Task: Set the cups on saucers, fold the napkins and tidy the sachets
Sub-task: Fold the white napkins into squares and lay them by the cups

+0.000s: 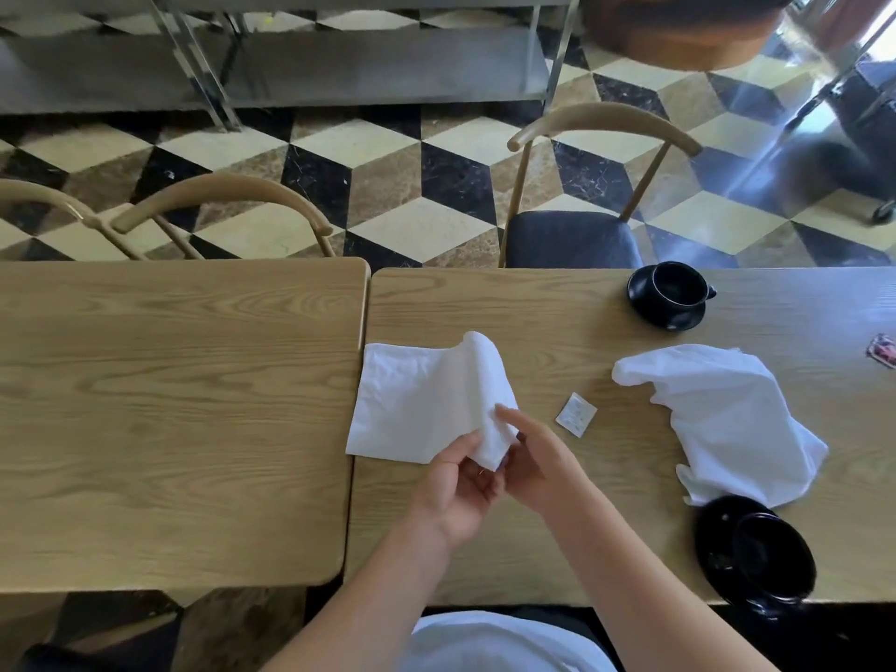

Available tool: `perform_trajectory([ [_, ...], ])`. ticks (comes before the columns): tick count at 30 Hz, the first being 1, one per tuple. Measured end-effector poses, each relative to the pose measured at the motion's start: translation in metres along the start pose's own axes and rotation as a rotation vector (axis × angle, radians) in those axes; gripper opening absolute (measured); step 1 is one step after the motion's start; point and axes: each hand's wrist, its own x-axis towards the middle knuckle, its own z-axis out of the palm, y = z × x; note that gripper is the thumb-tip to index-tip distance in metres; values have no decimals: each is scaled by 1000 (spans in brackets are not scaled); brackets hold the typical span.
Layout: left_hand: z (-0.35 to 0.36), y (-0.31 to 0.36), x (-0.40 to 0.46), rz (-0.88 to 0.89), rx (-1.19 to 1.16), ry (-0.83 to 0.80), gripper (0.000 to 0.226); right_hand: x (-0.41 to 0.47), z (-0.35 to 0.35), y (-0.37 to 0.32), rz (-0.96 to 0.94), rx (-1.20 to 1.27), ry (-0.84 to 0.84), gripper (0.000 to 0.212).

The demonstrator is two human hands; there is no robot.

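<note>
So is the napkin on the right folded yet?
No. The right napkin lies crumpled and loose on the table, edges uneven, with no hand on it.

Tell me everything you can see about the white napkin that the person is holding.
The white napkin looks like soft cloth, lightly creased. Its left part lies flat on the right-hand wooden table, near the gap between the two tables. Its right part is lifted and curls over in an arch. The left hand and right hand both pinch its raised near corner.
</note>
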Motion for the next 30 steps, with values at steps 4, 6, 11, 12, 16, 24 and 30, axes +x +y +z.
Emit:
perform_trajectory([
  [4,-10,5,-15,50,-48,61,15,8,10,-11,-49,202,-8,47],
  [6,-19,10,-24,67,-49,120,9,12,13,-13,-76,202,71,40],
  [11,-21,55,-32,157,-63,184,17,4,27,-40,-185,96,156,7],
  [12,-14,70,-33,187,-67,167,19,2,32,-51,-219,73,142,7],
  [16,34,137,-34,334,25,45,27,-14,68,-106,-336,-57,17,7],
  [24,155,238,-51,578,261,-79,26,-57,152,-210,-469,-64,-203,23],
  [30,171,241,-58,650,343,-200,14,-83,148,-222,-556,-74,-233,15],
])
